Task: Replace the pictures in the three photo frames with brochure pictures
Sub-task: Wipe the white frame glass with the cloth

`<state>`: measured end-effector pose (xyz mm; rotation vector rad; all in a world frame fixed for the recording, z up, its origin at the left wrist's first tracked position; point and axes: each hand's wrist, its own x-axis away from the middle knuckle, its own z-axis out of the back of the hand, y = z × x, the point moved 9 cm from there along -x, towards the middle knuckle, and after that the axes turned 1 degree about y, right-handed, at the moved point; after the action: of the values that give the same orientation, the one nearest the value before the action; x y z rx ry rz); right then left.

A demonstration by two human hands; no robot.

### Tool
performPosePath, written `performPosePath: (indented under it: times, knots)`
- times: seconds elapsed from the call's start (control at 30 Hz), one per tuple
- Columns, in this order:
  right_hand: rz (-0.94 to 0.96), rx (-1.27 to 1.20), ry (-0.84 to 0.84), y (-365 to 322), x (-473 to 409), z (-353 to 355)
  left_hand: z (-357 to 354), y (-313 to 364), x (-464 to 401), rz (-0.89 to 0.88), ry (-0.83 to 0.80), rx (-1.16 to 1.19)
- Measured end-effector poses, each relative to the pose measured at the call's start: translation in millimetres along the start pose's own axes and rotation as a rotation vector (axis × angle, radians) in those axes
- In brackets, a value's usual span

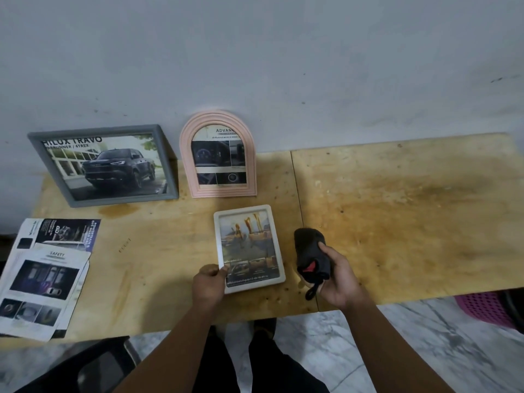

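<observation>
The white photo frame [249, 248] lies flat on the wooden counter [397, 208], just in front of the pink arched frame [218, 154], which leans upright against the wall. The left hand [209, 285] pinches the white frame's near left corner, fingers curled round its edge. Right of that frame, the right hand [337, 276] grips a black cloth [310, 253]. A grey frame [105, 165] stands left of the pink one, brochure pages [42, 276] nearer.

Dim, flat indoor light with a yellowish cast on the wooden table [397, 211]; soft shadows fall left of both forearms toward the table's near edge; wide-angle bending bows the table's far edge and the wall [283, 58]; the picture is slightly soft, blurrier toward the corners
</observation>
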<state>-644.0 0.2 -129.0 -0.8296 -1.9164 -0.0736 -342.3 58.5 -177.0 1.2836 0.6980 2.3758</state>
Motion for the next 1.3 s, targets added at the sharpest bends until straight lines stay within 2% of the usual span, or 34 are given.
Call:
performPosePath:
  times: [0.23,0.43,0.6,0.67,0.77,0.9,1.03,1.13,1.2,1.3]
  knots:
    - [0.026,0.106,0.032,11.4,-1.2,-2.5,-1.7,-2.8,-0.3,-0.002,-0.072,-0.101]
    - [0.031,0.214,0.046,24.4,-8.1,-5.9,4.4,7.8,6.3,-0.046,-0.037,-0.141]
    - [0.119,0.481,0.131,28.4,-15.7,-6.0,10.3,12.9,12.1,-0.149,-0.027,-0.148]
    - [0.171,0.581,0.168,28.0,-17.8,-9.1,15.4,19.3,17.1,-0.264,0.003,-0.215]
    - [0.206,0.663,0.234,30.2,-18.9,-13.4,18.8,32.2,26.6,-0.593,0.055,-0.504]
    - [0.188,0.763,0.218,39.0,-29.2,-26.9,7.8,24.5,7.3,-0.830,-0.015,-0.887]
    - [0.346,1.050,0.159,18.2,-50.5,-78.7,-2.6,23.6,-4.5,-1.010,-0.067,-1.022]
    - [0.630,1.282,0.118,-5.7,-65.2,-135.7,-4.2,22.3,-7.8,-1.071,-0.064,-0.969]
    - [0.871,1.638,0.119,-6.7,-76.1,-170.9,-3.1,23.6,-9.0,-1.107,-0.027,-0.927]
    - [0.942,2.119,0.073,34.5,-99.3,-181.3,-3.0,20.3,-10.5,-1.135,-0.009,-0.894]
